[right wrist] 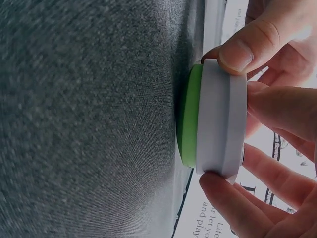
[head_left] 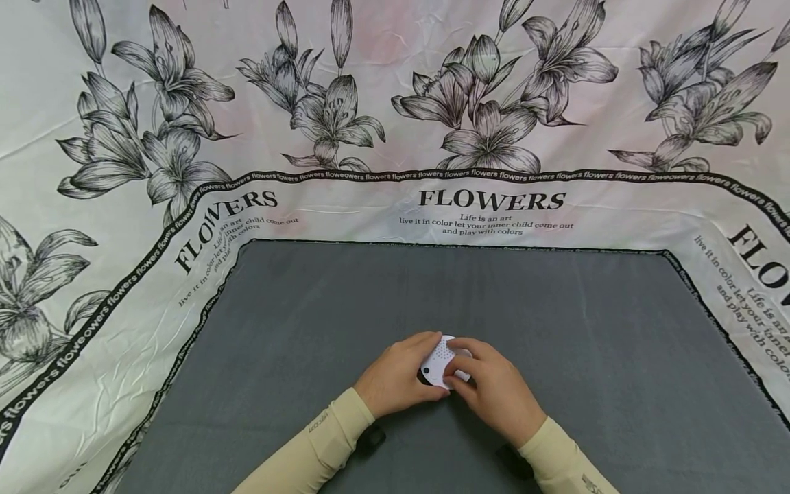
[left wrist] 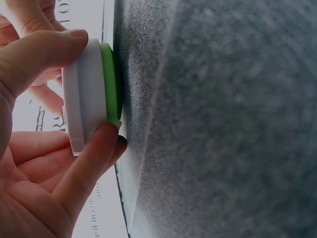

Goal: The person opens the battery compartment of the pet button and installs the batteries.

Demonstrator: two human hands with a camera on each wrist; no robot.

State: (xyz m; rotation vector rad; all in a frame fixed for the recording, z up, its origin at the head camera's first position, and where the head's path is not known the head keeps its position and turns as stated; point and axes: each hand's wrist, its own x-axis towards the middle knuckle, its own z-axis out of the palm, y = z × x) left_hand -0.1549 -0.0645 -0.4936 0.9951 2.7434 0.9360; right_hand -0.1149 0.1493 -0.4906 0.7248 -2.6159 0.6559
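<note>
Both hands meet on a small white disc (head_left: 441,362) with a green base: the left hand (head_left: 395,376) pinches its rim between thumb and fingers, and the right hand (head_left: 496,387) grips the other side. The disc rests on the grey mat (head_left: 555,322) of the table. The mat lies bare on every side of the hands, its far edge against the flowered cloth (head_left: 395,103) well beyond them.

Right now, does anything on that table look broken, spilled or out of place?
Nothing stands out. Both hands, left and right, grip a small round white device with a green base over the grey mat. It looks whole, and nothing is spilled. The flowered cloth is only creased.
</note>
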